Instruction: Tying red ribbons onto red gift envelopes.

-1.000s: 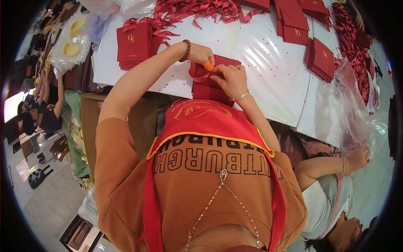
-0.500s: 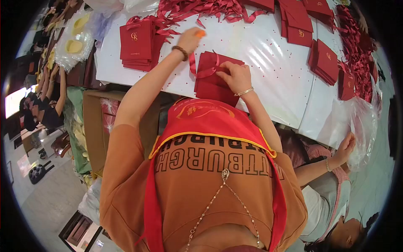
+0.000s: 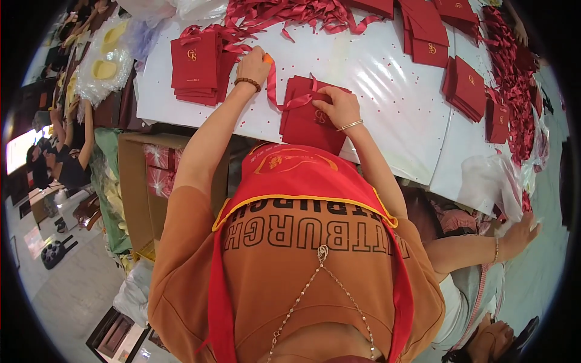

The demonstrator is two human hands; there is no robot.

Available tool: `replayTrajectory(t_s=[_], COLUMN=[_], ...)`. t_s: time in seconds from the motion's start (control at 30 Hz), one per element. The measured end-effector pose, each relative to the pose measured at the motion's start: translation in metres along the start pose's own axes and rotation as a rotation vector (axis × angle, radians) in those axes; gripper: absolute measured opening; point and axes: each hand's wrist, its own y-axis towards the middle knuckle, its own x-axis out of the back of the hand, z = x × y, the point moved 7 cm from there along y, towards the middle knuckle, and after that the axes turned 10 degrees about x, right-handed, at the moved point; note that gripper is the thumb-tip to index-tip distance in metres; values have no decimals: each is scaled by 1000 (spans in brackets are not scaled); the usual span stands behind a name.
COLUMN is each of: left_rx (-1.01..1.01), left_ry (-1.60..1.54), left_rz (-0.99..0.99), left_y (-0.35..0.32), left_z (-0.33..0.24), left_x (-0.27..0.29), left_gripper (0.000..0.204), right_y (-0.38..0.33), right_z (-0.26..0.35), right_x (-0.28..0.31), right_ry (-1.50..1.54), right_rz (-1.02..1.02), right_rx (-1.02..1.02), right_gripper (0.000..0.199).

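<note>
Since half a second ago, your left hand [image 3: 253, 63] has shifted leftward, while your right hand [image 3: 341, 109] stays nearly in place. Your left fingers are curled, an orange piece [image 3: 267, 58] at their tips; a red ribbon [image 3: 272, 81] reaches up to it, but whether you grip it cannot be told. Your right hand, thumb and fingers bent, touches the red bag [image 3: 311, 132]; a pinch cannot be confirmed. That bag lies on the white worktop [image 3: 387, 78] just beyond your apron [image 3: 284, 172]. Stacked bags [image 3: 193, 66] sit leftward, loose ribbons [image 3: 290, 11] farther back.
</note>
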Motion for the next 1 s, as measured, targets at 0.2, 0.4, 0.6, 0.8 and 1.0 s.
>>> replayTrajectory(t_s=[0.2, 0.4, 0.6, 0.8, 1.0], left_rx=[-75, -52, -359, -482, -624], left_ry=[104, -724, -378, -159, -176], left_rz=[-53, 493, 535, 622, 352], left_y=[0, -14, -70, -80, -90], left_z=[-2, -28, -98, -109, -132], left_x=[-15, -26, -25, -16, 2], left_gripper=[25, 14, 11, 14, 16], right_y=[1, 1, 1, -30, -38], right_z=[4, 0, 14, 20, -20], right_x=[1, -1, 13, 56, 38], right_ry=[-15, -12, -134, -245, 160], right_rz=[21, 31, 4, -70, -74], right_rx=[-14, -42, 124, 144, -111], right_gripper=[27, 27, 28, 26, 27])
